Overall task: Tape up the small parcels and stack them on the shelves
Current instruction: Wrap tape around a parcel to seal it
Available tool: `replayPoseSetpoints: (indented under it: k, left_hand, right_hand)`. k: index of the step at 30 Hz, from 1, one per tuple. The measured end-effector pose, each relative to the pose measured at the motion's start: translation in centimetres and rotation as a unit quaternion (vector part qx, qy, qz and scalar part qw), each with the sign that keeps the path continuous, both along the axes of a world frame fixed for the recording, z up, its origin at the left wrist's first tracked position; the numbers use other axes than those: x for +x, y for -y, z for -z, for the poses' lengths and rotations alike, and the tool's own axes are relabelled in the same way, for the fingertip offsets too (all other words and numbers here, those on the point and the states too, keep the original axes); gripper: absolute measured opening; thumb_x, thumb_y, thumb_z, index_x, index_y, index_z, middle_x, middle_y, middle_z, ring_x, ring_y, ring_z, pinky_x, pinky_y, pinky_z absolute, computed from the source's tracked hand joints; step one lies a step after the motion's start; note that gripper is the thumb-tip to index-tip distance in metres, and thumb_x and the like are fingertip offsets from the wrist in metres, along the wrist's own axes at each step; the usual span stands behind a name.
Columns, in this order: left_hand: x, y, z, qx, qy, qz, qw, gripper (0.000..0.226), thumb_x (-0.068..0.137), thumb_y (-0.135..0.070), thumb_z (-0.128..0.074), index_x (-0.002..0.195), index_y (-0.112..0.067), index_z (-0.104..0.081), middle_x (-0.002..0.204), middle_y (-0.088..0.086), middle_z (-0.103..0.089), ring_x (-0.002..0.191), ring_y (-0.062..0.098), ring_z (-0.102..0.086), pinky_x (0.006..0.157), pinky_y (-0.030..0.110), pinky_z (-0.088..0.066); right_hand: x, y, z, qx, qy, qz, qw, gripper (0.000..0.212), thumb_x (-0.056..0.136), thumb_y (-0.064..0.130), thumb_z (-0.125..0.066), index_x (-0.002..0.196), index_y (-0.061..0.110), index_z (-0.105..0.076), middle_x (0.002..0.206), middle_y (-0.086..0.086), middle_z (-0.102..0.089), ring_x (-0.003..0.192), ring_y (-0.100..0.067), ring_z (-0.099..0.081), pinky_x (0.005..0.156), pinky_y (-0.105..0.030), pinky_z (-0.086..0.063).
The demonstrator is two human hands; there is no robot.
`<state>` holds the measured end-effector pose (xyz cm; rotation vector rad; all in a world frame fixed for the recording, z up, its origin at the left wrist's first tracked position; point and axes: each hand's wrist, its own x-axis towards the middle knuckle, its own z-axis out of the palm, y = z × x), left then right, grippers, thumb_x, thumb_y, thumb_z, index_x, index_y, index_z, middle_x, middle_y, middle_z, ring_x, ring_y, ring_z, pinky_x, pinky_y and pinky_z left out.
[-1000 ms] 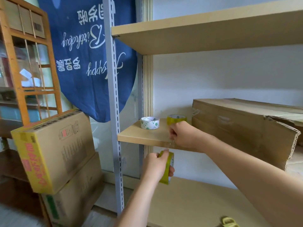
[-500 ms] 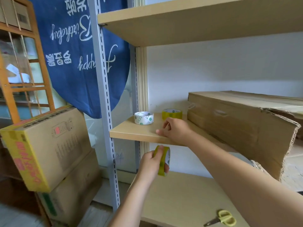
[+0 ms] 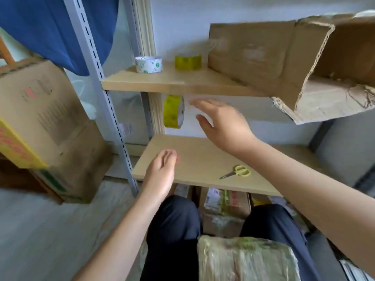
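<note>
A yellow tape roll (image 3: 173,111) hangs just under the front edge of the middle shelf (image 3: 162,83), with no hand on it. My right hand (image 3: 221,123) is just right of the roll, fingers spread and empty. My left hand (image 3: 161,175) hovers over the lower shelf (image 3: 203,159), fingers relaxed and empty. A parcel wrapped in greenish tape (image 3: 247,260) lies on my lap. Yellow-handled scissors (image 3: 237,172) lie on the lower shelf.
A white tape roll (image 3: 148,64) and a second yellow roll (image 3: 188,62) stand on the middle shelf beside a long torn carton (image 3: 274,57). Stacked cartons (image 3: 40,118) stand at the left, by the grey upright (image 3: 105,94). More parcels (image 3: 223,207) lie under the lower shelf.
My left hand let go of the yellow roll, which now hangs from the shelf edge, and dropped lower. My right hand left the shelf edge and opened. The view tilted down.
</note>
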<state>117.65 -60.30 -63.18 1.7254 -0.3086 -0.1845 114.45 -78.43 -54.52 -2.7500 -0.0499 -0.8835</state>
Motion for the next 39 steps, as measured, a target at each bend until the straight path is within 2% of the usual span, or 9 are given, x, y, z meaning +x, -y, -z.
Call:
replayPoseSetpoints:
  k: [5, 9, 15, 21, 25, 30, 35, 37, 39]
  left_hand:
    - [-7.1, -1.4, 6.8, 0.023, -0.138, 0.232, 0.963, 0.047, 0.089, -0.064, -0.039, 0.108, -0.032, -0.069, 0.108, -0.021, -0.073, 0.122, 0.003, -0.059, 0.093, 0.013, -0.045]
    - [-11.9, -3.3, 3.7, 0.055, 0.030, 0.303, 0.951, 0.044, 0.091, -0.059, -0.050, 0.126, -0.034, -0.062, 0.126, -0.027, -0.062, 0.130, -0.004, -0.048, 0.101, 0.008, -0.036]
    - [-14.4, -3.2, 0.6, 0.195, 0.153, 0.345, 0.905, 0.047, 0.075, -0.063, -0.073, 0.118, -0.046, -0.069, 0.114, -0.036, -0.064, 0.110, -0.017, -0.056, 0.095, 0.013, -0.045]
    - [-13.8, -2.5, 2.0, 0.200, 0.112, 0.320, 0.919, 0.035, 0.079, -0.053, -0.072, 0.113, -0.045, -0.072, 0.108, -0.034, -0.068, 0.106, -0.013, -0.061, 0.098, 0.028, -0.052]
    - [-13.5, -2.3, 1.9, 0.205, 0.104, 0.315, 0.921, 0.041, 0.080, -0.059, -0.068, 0.116, -0.040, -0.072, 0.114, -0.031, -0.068, 0.111, -0.013, -0.059, 0.103, 0.030, -0.049]
    - [-13.4, -1.9, 1.9, 0.210, 0.100, 0.317, 0.919, 0.033, 0.086, -0.051, -0.067, 0.117, -0.042, -0.070, 0.117, -0.033, -0.065, 0.112, -0.017, -0.056, 0.103, 0.021, -0.045]
    - [-13.7, -2.0, 2.6, 0.193, 0.102, 0.286, 0.933, 0.031, 0.087, -0.051, -0.067, 0.115, -0.041, -0.072, 0.113, -0.033, -0.067, 0.111, -0.015, -0.057, 0.096, 0.015, -0.045]
    - [-13.8, -2.3, 2.2, 0.178, 0.016, 0.269, 0.946, 0.043, 0.084, -0.066, -0.057, 0.118, -0.041, -0.068, 0.122, -0.025, -0.067, 0.118, -0.011, -0.055, 0.094, 0.002, -0.037]
    - [-13.3, -2.2, 2.7, 0.140, -0.126, 0.215, 0.958, 0.070, 0.076, -0.091, -0.036, 0.125, -0.046, -0.057, 0.141, -0.013, -0.057, 0.134, 0.005, -0.047, 0.106, 0.006, -0.025]
  right_hand:
    - [-14.7, 0.4, 9.4, 0.345, -0.230, -0.034, 0.909, 0.041, 0.098, 0.048, -0.047, 0.122, 0.025, -0.071, 0.120, 0.019, -0.068, 0.115, 0.008, -0.058, 0.105, -0.024, -0.042]
    - [-21.7, -1.4, 11.6, 0.549, -0.153, -0.083, 0.818, 0.057, 0.100, 0.056, -0.038, 0.125, 0.014, -0.068, 0.130, 0.002, -0.066, 0.128, -0.012, -0.055, 0.112, -0.030, -0.039]
    - [-23.6, -3.8, 11.4, 0.446, -0.184, -0.036, 0.875, 0.041, 0.080, 0.049, -0.077, 0.113, 0.026, -0.071, 0.107, 0.010, -0.073, 0.101, -0.007, -0.068, 0.087, -0.023, -0.053]
    - [-23.0, -4.2, 11.0, 0.337, -0.190, 0.027, 0.922, 0.039, 0.080, 0.056, -0.065, 0.108, 0.029, -0.074, 0.092, 0.025, -0.070, 0.087, 0.009, -0.065, 0.073, -0.009, -0.048]
    - [-23.5, -5.4, 11.8, 0.234, -0.139, 0.089, 0.958, 0.066, 0.085, 0.070, -0.048, 0.136, 0.030, -0.057, 0.130, 0.017, -0.054, 0.117, 0.000, -0.053, 0.098, -0.023, -0.048]
    - [-25.1, -5.3, 11.2, 0.311, -0.238, 0.073, 0.917, 0.122, 0.056, 0.079, -0.065, 0.156, 0.042, -0.006, 0.156, 0.025, -0.002, 0.138, 0.007, -0.013, 0.107, -0.018, -0.026]
    - [-25.2, -6.9, 11.8, 0.318, -0.223, 0.108, 0.915, 0.124, 0.062, 0.065, -0.078, 0.158, 0.035, -0.004, 0.152, 0.021, -0.019, 0.128, 0.010, -0.026, 0.097, -0.004, -0.025]
    - [-25.8, -6.8, 12.5, 0.430, -0.170, 0.102, 0.881, 0.123, 0.061, 0.069, -0.075, 0.157, 0.038, -0.006, 0.153, 0.023, -0.025, 0.137, 0.007, -0.028, 0.107, -0.011, -0.028]
    - [-25.9, -6.5, 12.4, 0.655, -0.136, 0.134, 0.731, 0.116, 0.058, 0.071, -0.076, 0.155, 0.043, -0.018, 0.153, 0.014, -0.038, 0.135, -0.009, -0.044, 0.110, -0.035, -0.042]
